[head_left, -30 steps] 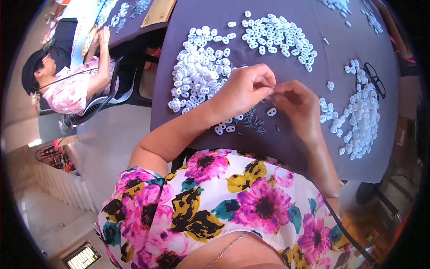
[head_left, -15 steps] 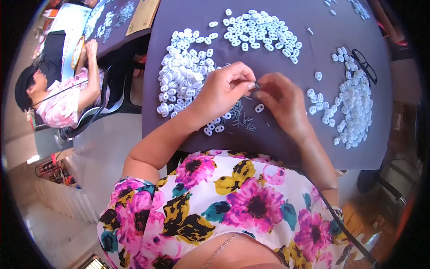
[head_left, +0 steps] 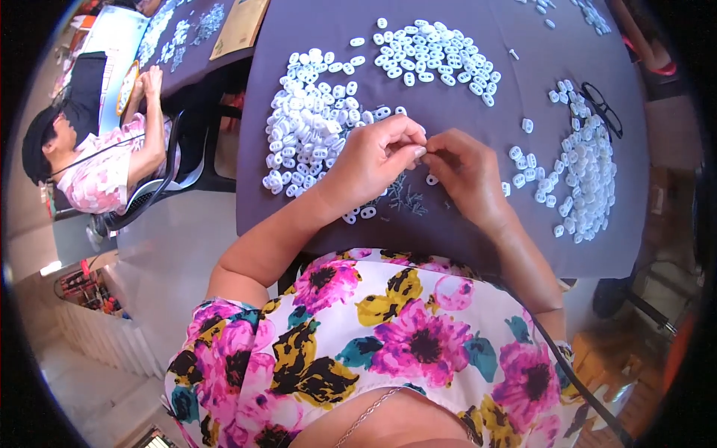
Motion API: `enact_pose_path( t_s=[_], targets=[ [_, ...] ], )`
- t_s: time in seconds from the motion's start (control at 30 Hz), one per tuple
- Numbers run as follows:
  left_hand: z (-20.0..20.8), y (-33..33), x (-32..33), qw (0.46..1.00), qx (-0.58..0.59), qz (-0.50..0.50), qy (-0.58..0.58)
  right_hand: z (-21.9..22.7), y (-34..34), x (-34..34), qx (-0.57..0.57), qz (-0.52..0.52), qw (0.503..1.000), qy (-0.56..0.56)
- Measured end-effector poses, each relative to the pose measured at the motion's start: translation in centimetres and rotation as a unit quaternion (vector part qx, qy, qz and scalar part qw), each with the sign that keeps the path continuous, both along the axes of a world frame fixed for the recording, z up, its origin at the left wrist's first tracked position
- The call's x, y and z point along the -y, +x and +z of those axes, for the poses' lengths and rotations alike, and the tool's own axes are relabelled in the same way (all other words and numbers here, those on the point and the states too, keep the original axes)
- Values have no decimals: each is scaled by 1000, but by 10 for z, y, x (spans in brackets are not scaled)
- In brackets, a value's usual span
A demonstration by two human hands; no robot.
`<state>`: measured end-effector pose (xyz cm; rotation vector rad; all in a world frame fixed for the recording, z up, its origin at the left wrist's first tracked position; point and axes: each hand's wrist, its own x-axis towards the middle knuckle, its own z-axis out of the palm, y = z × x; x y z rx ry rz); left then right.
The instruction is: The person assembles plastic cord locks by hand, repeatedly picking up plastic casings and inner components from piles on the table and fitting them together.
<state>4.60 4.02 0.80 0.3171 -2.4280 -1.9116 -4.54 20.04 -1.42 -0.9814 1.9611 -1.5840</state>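
Over the near middle of the dark tablecloth, my left hand [head_left: 382,155] and my right hand [head_left: 469,170] meet fingertip to fingertip. Each pinches, thumb against forefinger; whatever lies between the tips is too small and covered to make out. Below them is a small heap of thin grey screws [head_left: 407,200], partly hidden by my left hand. One white oval two-holed piece [head_left: 432,180] peeks out beside my right hand. Left of my hands lies a big heap of the same white pieces [head_left: 299,134], mostly jumbled on top of each other.
More white pieces [head_left: 437,54] are spread in a single layer at the far middle. Another heap of whitish pieces [head_left: 594,179] lies on the right, with black-framed glasses [head_left: 602,110] by it. A lone screw [head_left: 514,54] rests farther back. Another person [head_left: 112,157] sits at a table on the left.
My right hand has come in to my left, its fingers closing to a pinch at the left fingertips. The small dark bit seen there before is now covered.
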Motion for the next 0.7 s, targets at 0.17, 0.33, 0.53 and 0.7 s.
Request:
enact_pose_path(
  t_s=[0.17,0.33,0.53,0.7],
  targets=[
    [-3,16,0,999,-6,14,48,18,9,0,-48,41,996,63],
    [-13,21,4,996,-2,21,88,22,-1,1,-45,66,994,73],
    [-3,28,18,993,-47,69,79,17,-77,39,-439,56,889,117],
    [-14,39,18,994,-43,73,67,-7,-89,83,-479,71,868,108]
  ],
)
